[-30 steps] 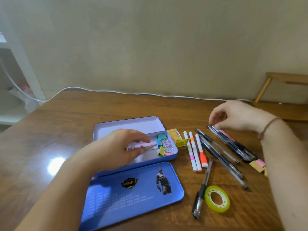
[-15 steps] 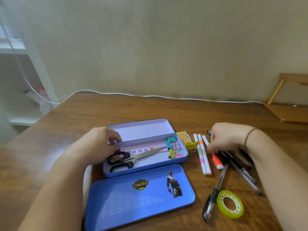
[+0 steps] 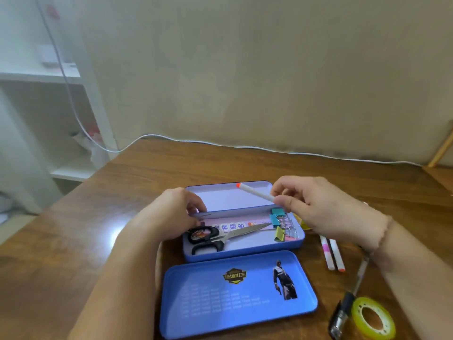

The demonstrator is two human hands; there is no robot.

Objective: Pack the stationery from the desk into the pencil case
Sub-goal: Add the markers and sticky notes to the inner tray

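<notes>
Marker [image 3: 255,193], pinched loosely in the right hand [image 3: 316,209], could slip onto the scissors [image 3: 220,235]; left hand [image 3: 171,212] grips the case [image 3: 245,250].

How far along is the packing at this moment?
Done: scissors and binder clips lie in the pencil case. In hand: the right hand holds an orange-tipped marker above it. Left: two markers, a black pen and the tape roll.

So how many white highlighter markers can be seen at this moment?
3. One marker is held in the right hand above the pencil case; two lie on the desk beside it. The forearm may hide more.
</notes>
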